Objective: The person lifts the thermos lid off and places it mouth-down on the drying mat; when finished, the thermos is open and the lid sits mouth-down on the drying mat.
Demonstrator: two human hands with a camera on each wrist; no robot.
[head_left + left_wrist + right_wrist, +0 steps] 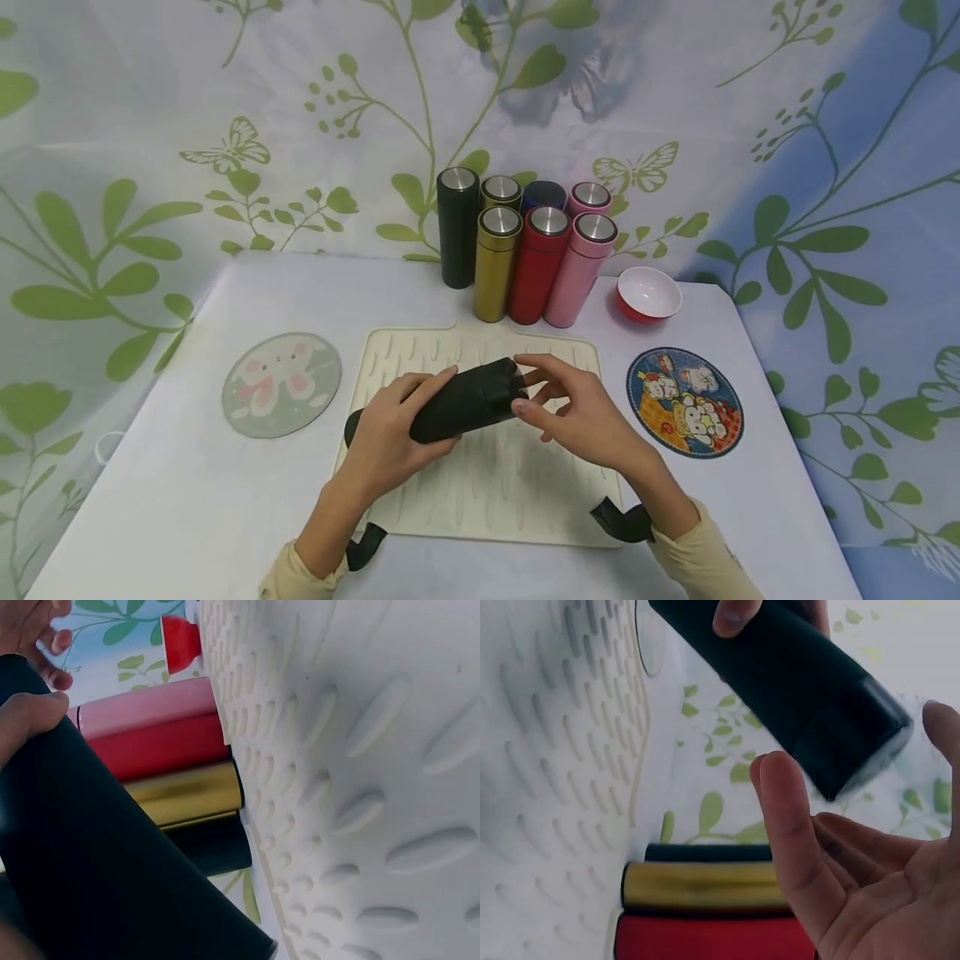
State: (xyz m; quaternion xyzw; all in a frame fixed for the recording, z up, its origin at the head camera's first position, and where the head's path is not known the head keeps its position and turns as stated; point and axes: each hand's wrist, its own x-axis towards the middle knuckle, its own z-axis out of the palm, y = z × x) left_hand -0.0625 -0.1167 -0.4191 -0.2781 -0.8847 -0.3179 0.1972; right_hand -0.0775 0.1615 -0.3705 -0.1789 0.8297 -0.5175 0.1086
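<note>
My left hand (pixel 390 433) grips a black thermos bottle (pixel 457 408) around its body, holding it tilted above the cream ridged mat (pixel 517 500). Its capped end points right, towards my right hand (pixel 573 412). In the right wrist view the right hand's fingers (pixel 795 825) are spread and bent loosely, apart from the bottle's cap (pixel 862 735). The left thumb (pixel 34 716) lies across the dark bottle (pixel 105 847) in the left wrist view. My left hand hides part of the bottle's lower body.
Behind the mat stand several upright thermoses: black, gold, red (pixel 538 267), pink (pixel 581 271) and a dark blue-topped one. A red bowl with a white inside (pixel 648 293) is right of them. Round mats lie left (pixel 281 385) and right (pixel 685 402).
</note>
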